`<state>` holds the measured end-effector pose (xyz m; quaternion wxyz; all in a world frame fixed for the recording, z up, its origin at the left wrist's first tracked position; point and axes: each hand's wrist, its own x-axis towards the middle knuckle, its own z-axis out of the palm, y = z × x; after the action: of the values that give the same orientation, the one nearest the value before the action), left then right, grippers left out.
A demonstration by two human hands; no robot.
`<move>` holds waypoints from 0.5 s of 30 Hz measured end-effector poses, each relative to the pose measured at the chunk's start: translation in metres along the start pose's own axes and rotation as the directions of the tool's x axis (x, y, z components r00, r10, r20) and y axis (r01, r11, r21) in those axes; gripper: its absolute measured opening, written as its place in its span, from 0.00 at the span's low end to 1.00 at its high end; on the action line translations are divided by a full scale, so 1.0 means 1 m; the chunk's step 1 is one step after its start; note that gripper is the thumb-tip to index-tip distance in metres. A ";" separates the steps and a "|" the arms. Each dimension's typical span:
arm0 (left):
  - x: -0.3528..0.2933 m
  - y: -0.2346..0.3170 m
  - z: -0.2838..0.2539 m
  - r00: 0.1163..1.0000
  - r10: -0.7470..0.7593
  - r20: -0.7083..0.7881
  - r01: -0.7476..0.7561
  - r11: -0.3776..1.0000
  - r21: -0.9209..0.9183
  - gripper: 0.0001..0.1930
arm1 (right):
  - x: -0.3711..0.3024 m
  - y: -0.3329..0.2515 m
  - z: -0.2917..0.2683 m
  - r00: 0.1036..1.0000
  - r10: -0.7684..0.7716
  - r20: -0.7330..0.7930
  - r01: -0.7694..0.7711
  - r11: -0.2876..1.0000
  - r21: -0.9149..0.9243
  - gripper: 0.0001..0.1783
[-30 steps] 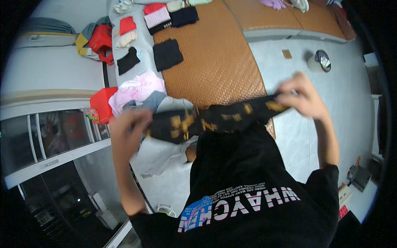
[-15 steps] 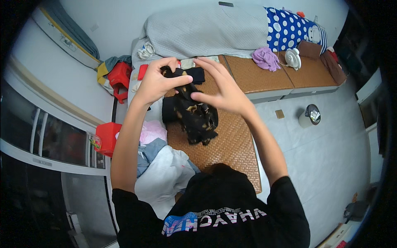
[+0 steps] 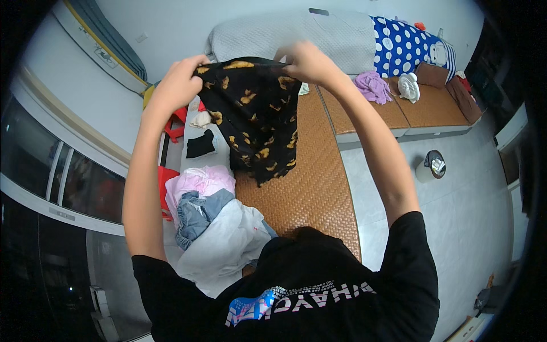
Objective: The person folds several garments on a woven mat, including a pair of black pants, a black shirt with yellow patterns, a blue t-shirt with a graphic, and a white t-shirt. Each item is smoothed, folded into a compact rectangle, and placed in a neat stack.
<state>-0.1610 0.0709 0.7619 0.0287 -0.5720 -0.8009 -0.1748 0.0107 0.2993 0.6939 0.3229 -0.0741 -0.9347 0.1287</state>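
A black garment with a yellow-brown leaf-like print [image 3: 250,108] hangs stretched out between my two hands. I cannot tell its exact kind. My left hand [image 3: 183,80] is closed on its upper left corner, and my right hand [image 3: 310,62] pinches the upper right corner. The top edge runs nearly straight from one hand to the other. Its lower part narrows over the woven brown mat [image 3: 307,194]. To the left of it lies a small folded black cloth [image 3: 200,145].
Near me on the left is a pile with a pink garment [image 3: 199,180], blue-grey clothing [image 3: 196,214] and a white garment [image 3: 228,242]. A covered sofa [image 3: 285,37] stands beyond. Further right are a purple cloth [image 3: 373,87], a white fan [image 3: 408,87] and a bin [image 3: 424,170] on the floor.
The bunched black garment has been lifted and spread wide. My hands have moved apart, and my right hand, open before, has closed on the garment's edge.
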 end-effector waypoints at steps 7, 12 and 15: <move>0.006 -0.060 0.007 0.857 0.005 -0.515 -0.215 0.912 -0.350 0.22 | -0.020 0.036 -0.004 0.955 0.268 -0.127 -0.292 0.927 -0.237 0.11; 0.004 -0.059 -0.014 0.847 -0.073 -0.527 -0.138 0.926 -0.351 0.19 | -0.038 0.068 0.005 0.903 0.397 -0.163 -0.369 0.912 0.180 0.12; 0.003 -0.049 -0.024 0.852 -0.059 -0.520 -0.159 0.917 -0.365 0.20 | -0.053 0.031 0.059 0.913 0.376 0.156 -0.404 0.789 0.462 0.38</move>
<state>-0.2114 0.0518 0.7731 0.1329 -0.5183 -0.6953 -0.4798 0.0173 0.3063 0.6092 0.2713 -0.1786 -0.8452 0.4244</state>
